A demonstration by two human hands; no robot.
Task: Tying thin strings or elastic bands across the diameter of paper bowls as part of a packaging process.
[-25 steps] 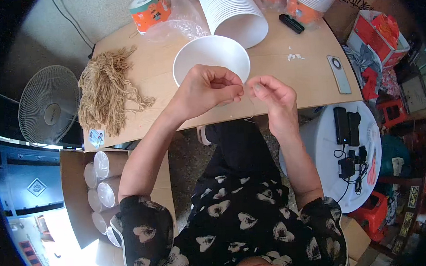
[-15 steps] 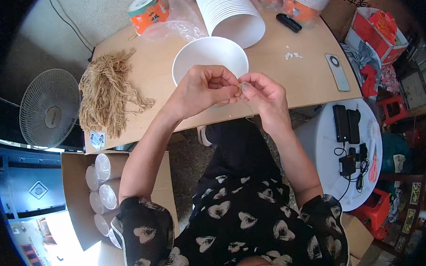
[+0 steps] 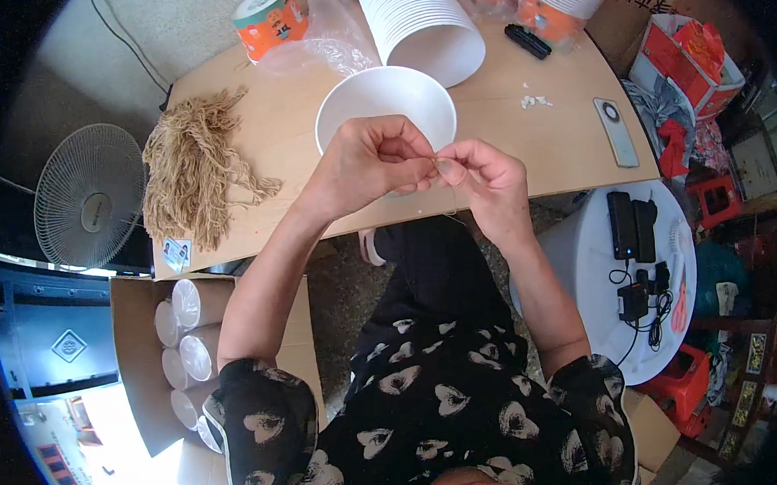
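Note:
My left hand (image 3: 375,161) and my right hand (image 3: 491,180) meet fingertip to fingertip over the table's near edge. Both pinch a thin tan string (image 3: 457,214), whose loose end dangles below the right fingers; the pinched part is mostly hidden. Just behind the hands stands a white paper bucket (image 3: 385,98), its mouth facing up and its front partly covered by my left hand. A thick bundle of tan strings (image 3: 196,169) lies on the left of the table.
A nested stack of white buckets (image 3: 421,30) lies tipped behind. Around it are an orange-and-green bucket (image 3: 272,25), clear plastic film (image 3: 330,48), a black clip-like object (image 3: 527,42) and a phone (image 3: 615,131). A fan (image 3: 92,196) and a carton of wrapped cups (image 3: 131,361) are left, a white drum (image 3: 583,267) right.
My right hand has shifted very slightly, its fingertips still pressed against the left ones. The white bucket appears moved a touch to the right.

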